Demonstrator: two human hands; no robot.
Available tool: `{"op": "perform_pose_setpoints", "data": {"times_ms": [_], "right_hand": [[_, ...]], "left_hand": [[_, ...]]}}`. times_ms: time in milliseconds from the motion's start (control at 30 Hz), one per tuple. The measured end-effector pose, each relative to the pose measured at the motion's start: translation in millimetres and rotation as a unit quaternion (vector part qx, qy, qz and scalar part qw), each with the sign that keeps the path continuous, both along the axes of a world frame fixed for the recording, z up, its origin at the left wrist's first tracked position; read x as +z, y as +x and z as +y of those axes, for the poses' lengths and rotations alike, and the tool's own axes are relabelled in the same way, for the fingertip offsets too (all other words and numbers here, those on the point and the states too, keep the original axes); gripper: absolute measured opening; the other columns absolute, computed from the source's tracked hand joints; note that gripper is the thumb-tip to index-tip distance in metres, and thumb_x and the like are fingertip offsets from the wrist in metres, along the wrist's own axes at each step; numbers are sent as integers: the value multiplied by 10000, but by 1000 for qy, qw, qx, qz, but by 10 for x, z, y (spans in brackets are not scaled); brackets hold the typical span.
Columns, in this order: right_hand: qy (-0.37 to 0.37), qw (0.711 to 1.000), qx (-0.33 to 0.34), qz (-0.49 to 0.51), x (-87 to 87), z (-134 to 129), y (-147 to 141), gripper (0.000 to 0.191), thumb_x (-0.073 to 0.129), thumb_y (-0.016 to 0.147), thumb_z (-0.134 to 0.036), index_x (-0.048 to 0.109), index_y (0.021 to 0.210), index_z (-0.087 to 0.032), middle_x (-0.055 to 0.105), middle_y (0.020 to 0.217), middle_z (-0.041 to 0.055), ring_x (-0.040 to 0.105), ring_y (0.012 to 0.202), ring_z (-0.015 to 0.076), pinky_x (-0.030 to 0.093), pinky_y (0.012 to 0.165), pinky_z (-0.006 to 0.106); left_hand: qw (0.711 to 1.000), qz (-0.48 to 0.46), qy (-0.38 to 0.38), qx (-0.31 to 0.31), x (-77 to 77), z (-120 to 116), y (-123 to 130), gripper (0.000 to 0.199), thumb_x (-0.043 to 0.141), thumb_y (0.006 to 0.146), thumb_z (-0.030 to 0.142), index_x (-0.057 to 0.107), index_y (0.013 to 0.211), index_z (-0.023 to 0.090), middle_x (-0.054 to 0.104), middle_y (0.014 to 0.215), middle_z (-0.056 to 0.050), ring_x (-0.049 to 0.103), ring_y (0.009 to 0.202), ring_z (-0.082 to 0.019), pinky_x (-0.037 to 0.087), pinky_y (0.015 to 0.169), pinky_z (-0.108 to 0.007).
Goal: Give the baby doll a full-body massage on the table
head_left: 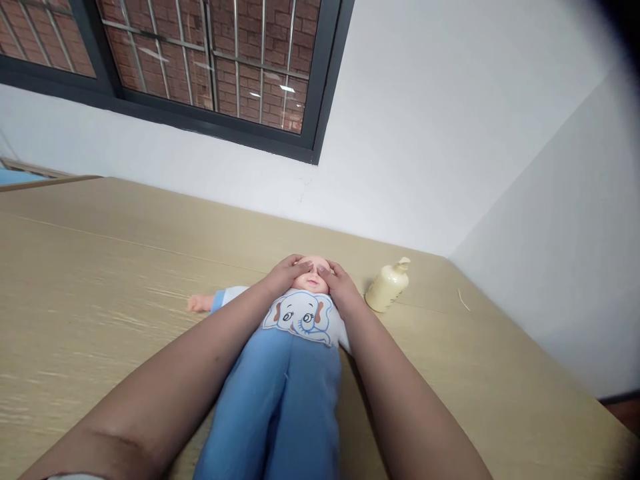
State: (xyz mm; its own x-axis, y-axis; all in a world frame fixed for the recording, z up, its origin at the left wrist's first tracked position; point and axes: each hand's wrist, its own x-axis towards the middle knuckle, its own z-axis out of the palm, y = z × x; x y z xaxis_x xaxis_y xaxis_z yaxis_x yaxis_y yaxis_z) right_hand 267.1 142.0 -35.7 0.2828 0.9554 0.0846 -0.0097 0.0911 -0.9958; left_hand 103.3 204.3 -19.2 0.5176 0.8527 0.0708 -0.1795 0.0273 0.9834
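Observation:
A baby doll [300, 319] lies on its back on the wooden table, its head away from me. It wears a white top with an elephant picture and blue trousers. My left hand [289, 271] cups the left side of the doll's head, the thumb lying over the eye area. On the other side, my right hand [341, 283] holds the head in the same way, its thumb across the other eye. Both hands are wrapped round the head, and their fingertips are partly hidden behind it. One doll arm sticks out to the left; my right forearm covers most of the other.
A cream pump bottle [387, 288] stands on the table [125, 267] just right of the doll's head. Farther right lies a thin, pale strip [464, 299]. Beyond the table rises a white wall [415, 120] with a dark-framed, barred window [313, 143].

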Motion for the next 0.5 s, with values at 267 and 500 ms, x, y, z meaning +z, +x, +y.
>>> {"op": "perform_pose_setpoints", "data": {"times_ms": [267,500], "right_hand": [[4,999,17,44,19,-13,-13,473,717,784,-460,662,1209,-261,747,1140,58,680,1085,279,538,970,452],[8,992,56,109,122,-95,-55,489,750,748,-392,648,1203,-246,753,1125,56,690,1078,280,538,988,456]], "left_hand": [[998,57,21,37,76,-30,-20,387,727,723,450,662,961,151,708,914,-63,668,872,-241,507,737,-315],[998,37,28,34,29,17,-16,376,735,709,451,676,931,153,711,972,-71,660,939,-251,506,786,-316]]}}
